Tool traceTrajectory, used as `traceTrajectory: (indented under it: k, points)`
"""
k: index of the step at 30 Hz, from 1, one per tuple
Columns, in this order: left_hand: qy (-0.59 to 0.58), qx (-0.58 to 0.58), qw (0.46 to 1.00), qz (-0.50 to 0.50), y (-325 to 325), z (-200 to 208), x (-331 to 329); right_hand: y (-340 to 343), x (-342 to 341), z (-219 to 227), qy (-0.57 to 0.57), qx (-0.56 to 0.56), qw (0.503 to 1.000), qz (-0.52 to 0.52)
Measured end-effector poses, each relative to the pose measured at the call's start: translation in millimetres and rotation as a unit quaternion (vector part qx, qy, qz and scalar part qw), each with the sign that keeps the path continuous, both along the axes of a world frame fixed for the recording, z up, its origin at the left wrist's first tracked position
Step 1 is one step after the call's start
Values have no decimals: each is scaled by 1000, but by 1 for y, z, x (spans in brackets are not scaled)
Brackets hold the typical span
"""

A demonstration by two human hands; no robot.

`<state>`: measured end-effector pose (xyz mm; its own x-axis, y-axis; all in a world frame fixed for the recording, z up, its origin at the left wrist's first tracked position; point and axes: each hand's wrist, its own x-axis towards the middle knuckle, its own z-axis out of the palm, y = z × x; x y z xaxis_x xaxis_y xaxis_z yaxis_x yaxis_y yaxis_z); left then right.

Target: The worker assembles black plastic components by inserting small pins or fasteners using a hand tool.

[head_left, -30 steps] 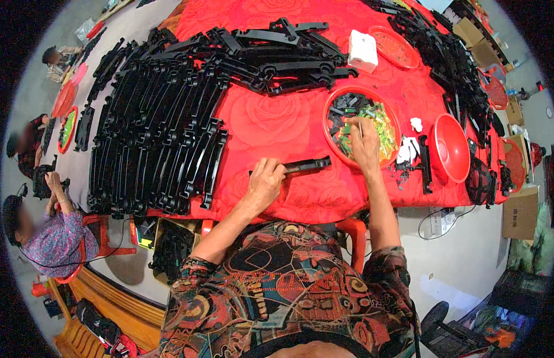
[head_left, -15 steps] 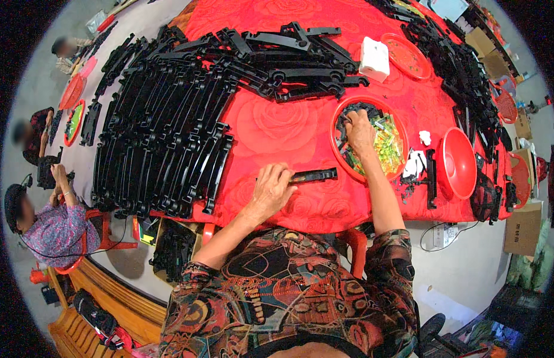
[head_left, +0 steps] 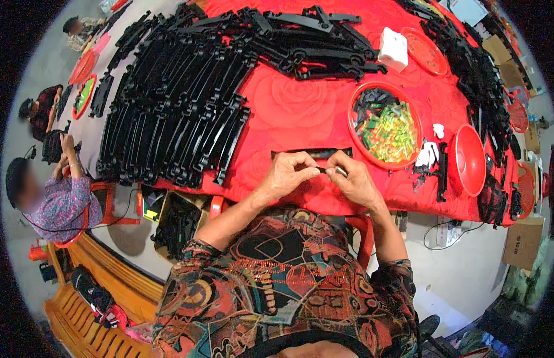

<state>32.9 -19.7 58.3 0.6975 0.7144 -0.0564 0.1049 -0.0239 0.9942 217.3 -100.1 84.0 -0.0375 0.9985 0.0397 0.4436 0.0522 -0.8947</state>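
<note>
- Well left of the grip: a co-worker [head_left: 61, 200] in a speckled purple shirt, a dark part [head_left: 52, 147] at the hands.
- Nearer on the left: black parts [head_left: 172, 116], long, narrow and smooth, with notched ends, packed in close rows.
- Below the grip: the wearer's shirt [head_left: 277, 268], dark and multicoloured, with letter-like print across the chest.
- Left hand [head_left: 289, 174]: thumb and forefinger pinched narrow on a small dark piece [head_left: 321, 170], which spans both hands' fingertips; its form is mostly hidden.
- Just beyond the grip: a long black part [head_left: 325, 153], lying crosswise on red cloth [head_left: 289, 86] patterned with roses.
- Right hand [head_left: 354, 179]: fingers closed on the piece's other end; something pale shows there, its kind unclear.
- Beyond and right of the grip: a round red basin [head_left: 387, 166] of black pieces [head_left: 374, 100] and glossy yellow-green slips [head_left: 389, 132].
- Farther right: a smooth red bowl [head_left: 468, 160].
- Far right: a brown cardboard carton [head_left: 523, 232] bearing dark printed characters.
</note>
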Motion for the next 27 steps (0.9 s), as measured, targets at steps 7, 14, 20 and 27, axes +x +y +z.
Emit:
traceTrajectory:
  k: [7, 14, 20, 27]
  points:
    - [-101, -267, 958, -1, -24, -13, -17, -33, -26, -9, 3, 85, 994, -71]
    - [-110, -454, 883, -46, -30, -18, -27, -47, -30, -7, -178, 248, 952, 9]
    - [-49, -327, 944, 18, -31, -10, -19, -27, -25, -11, -93, 144, 970, -171]
    - [129, 465, 870, 106, 15, -31, -25, 25, 2, -35, -27, -58, 963, -262]
